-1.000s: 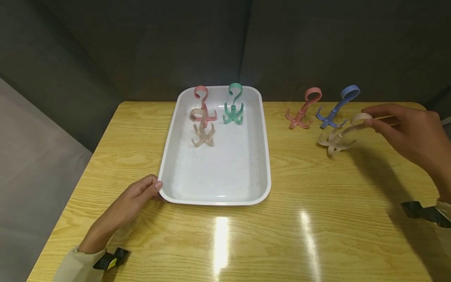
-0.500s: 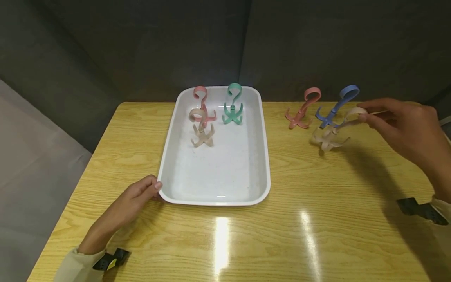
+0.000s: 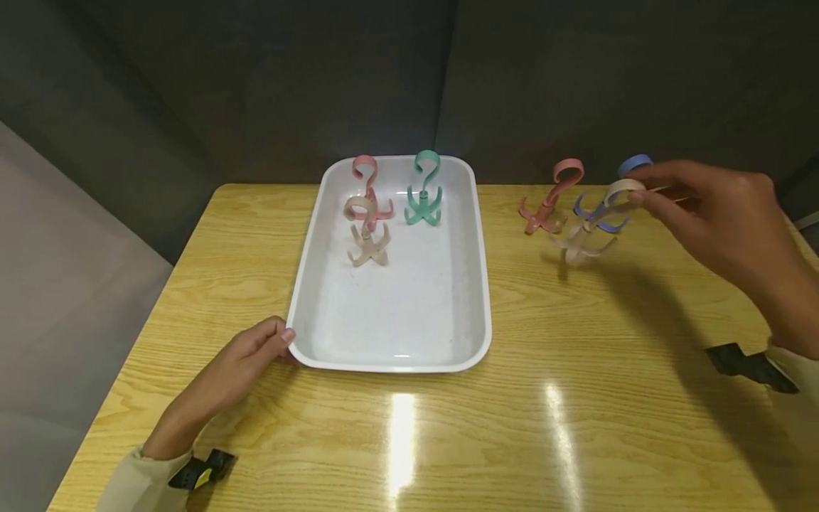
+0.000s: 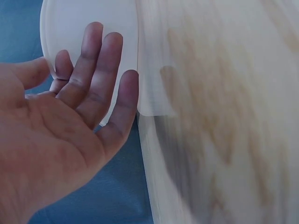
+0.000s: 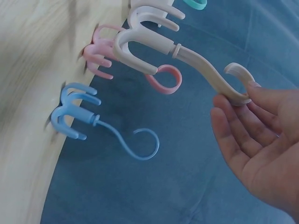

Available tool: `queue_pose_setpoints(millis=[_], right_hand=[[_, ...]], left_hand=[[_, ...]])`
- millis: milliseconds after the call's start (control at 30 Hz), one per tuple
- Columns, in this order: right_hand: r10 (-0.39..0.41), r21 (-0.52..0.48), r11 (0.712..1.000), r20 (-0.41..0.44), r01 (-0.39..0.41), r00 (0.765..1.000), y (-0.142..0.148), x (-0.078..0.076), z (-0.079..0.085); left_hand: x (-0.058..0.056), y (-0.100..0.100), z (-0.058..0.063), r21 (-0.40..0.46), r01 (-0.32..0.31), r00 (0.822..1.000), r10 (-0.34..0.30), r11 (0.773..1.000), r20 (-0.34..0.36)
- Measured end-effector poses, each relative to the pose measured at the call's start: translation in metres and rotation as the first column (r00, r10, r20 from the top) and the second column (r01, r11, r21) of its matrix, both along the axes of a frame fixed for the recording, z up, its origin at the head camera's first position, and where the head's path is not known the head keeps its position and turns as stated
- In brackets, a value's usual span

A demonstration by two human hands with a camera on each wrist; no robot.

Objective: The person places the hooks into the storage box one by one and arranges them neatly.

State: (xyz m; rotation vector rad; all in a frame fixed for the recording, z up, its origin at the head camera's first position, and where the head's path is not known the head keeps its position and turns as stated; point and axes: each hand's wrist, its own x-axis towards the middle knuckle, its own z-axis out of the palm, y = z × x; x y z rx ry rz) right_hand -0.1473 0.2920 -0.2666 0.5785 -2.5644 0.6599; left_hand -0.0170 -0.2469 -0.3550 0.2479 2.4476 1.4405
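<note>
My right hand point(image 3: 716, 227) pinches the curled top of a beige multi-prong hanging hook point(image 3: 579, 238) between thumb and fingers. The hook tilts, its prongs hanging over the table to the left, and partly hides a blue hook point(image 3: 633, 165). In the right wrist view, the beige hook point(image 5: 198, 63) shows its whole stem. Left of the blue one stands a pink hook point(image 3: 544, 213). My left hand point(image 3: 237, 363) holds the near left corner of a white tray point(image 3: 397, 313), thumb on the rim. Inside the tray stand a pink hook point(image 3: 365, 167), a green hook point(image 3: 423, 210) and another beige hook point(image 3: 368, 249).
The tray rests on a wood-grain table point(image 3: 576, 341), toward its far edge. A dark curtain point(image 3: 544, 85) hangs just behind the table. Light glares off the near tabletop.
My right hand has moved left and slightly away with the beige hook, which now overlaps the blue hook in the head view. My left hand and the tray have stayed put.
</note>
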Motion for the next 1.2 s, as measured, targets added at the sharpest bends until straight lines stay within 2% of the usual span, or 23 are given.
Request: queue_pose_setpoints(millis=[500,1033,1200], right_hand=[[0.096,0.035,0.995,-0.085,-0.093,0.992,-0.032,-0.007,0.02],[0.196,-0.04,0.979,-0.102,-0.201,0.975,-0.07,-0.011,0.037],[0.232,-0.086,0.967,-0.079,-0.239,0.969,-0.085,-0.01,0.043]], left_hand=[[-0.001,0.0,0.001,0.014,0.01,1.0,-0.01,1.0,0.006],[0.0,0.0,0.002,0.004,0.004,1.0,-0.004,1.0,0.012],[0.0,-0.001,0.002,-0.006,-0.002,1.0,0.002,1.0,0.01]])
